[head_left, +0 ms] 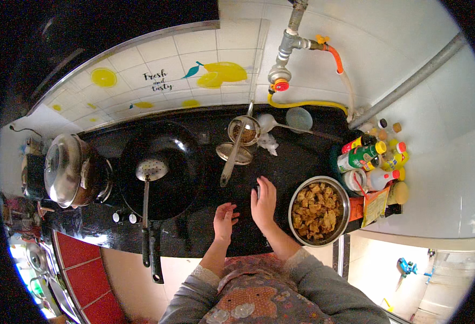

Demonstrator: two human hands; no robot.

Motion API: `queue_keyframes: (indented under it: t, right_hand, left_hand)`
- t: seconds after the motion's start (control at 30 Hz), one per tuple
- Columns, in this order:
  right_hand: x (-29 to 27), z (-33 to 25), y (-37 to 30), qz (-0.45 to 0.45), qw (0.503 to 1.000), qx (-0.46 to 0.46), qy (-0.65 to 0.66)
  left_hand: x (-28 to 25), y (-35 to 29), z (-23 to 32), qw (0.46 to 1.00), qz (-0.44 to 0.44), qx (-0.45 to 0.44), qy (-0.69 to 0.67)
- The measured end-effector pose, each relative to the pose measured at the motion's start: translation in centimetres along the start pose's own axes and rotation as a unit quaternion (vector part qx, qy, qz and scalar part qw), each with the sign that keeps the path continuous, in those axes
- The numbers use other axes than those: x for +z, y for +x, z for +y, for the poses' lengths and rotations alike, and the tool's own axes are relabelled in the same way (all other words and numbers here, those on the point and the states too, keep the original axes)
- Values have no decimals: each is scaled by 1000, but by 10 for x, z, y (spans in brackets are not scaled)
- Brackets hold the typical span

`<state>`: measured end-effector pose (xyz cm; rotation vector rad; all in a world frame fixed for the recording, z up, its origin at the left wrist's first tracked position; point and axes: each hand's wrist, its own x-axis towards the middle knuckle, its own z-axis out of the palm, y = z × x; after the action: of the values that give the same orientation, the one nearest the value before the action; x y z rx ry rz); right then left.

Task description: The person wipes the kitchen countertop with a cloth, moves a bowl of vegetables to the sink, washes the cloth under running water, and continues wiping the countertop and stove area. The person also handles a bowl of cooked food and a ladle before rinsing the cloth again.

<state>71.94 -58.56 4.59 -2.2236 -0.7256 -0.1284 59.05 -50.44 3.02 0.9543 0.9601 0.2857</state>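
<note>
Lidded pot (65, 167) is sitting at far left, well apart from my hands. Wok (183, 173) is sitting next, skimmer (152, 169) resting in it. Skimmer handle and wok handle (156, 262) are jutting past the front edge, close together; I'd be minding my left sleeve (194, 289) there, since a snag could be swinging both.

Left hand (224, 221): hanging just right of the wok, fingers loosely bent, not pinching anything I'm seeing. Metal utensil handle (231, 164) is pointing back toward me, just beyond my fingers, so any reach wants to be going around it.

Right hand (265, 203): fingers lying near each other, thumb standing off, no object showing. Can't tell if either hand is touching the counter (283, 162). Hands are sitting near each other but apart; good spacing, no crossed wrists.

Main item: metal bowl (346, 210) of brown food pieces (317, 210) is sitting just right of my right forearm, at the front edge. It's looking well filled, so I'd be holding it level, two-handed, and watching that elbow. Bottles (359, 157) are crowding its far right; I'd be lifting clear, not sliding.
</note>
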Motion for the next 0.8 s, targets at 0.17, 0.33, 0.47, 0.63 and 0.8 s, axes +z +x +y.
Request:
queue_keyframes:
  t: [0.17,0.33,0.47,0.63,0.8]
  right_hand:
    - [-6,26,-47,-179,978,8,-105]
    - [13,55,7,-105,970,85,-203]
    - [24,64,34,-79,968,119,-207]
    - [15,30,-11,-170,972,21,-164]
    - [6,48,19,-142,969,59,-194]
  left_hand:
    - [15,1,-3,999,-28,-24,0]
    - [27,6,-9,998,-45,-32,24]
    - [33,8,-7,998,-49,-28,28]
    - [28,14,-13,998,-55,-19,15]
    - [44,13,6,997,-58,-21,36]
